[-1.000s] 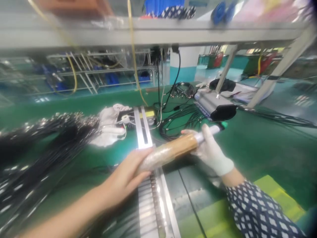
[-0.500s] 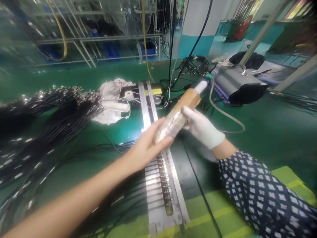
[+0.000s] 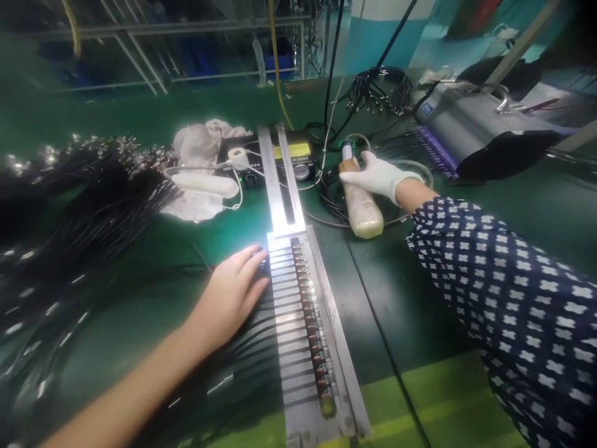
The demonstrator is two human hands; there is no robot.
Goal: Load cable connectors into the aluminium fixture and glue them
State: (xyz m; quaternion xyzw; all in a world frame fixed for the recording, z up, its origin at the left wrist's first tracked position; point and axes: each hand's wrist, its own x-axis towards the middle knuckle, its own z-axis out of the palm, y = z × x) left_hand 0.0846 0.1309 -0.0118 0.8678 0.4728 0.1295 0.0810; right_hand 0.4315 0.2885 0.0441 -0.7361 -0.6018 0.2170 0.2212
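Note:
A long metal fixture (image 3: 291,348) lies on the green table, with a row of small connectors (image 3: 313,311) in its slot and black cables leading out to the left. My left hand (image 3: 236,286) is bare and rests at the fixture's upper left edge, fingers loosely spread by the cables; nothing shows in its grasp. In a white glove, my right hand (image 3: 373,177) touches the upper part of a tape-wrapped tool (image 3: 364,214) lying right of the fixture, thumb and fingers around its brown section.
Bundles of black cables (image 3: 93,205) cover the left. Behind the fixture are a black control box (image 3: 252,177), a white cloth (image 3: 198,208) and a white handpiece (image 3: 205,185). A grey machine (image 3: 471,121) stands at back right; cords hang overhead.
My left hand has let go of the wrapped tool and moved down to the fixture's left edge. My right hand has brought the tool down onto the table, right of the fixture.

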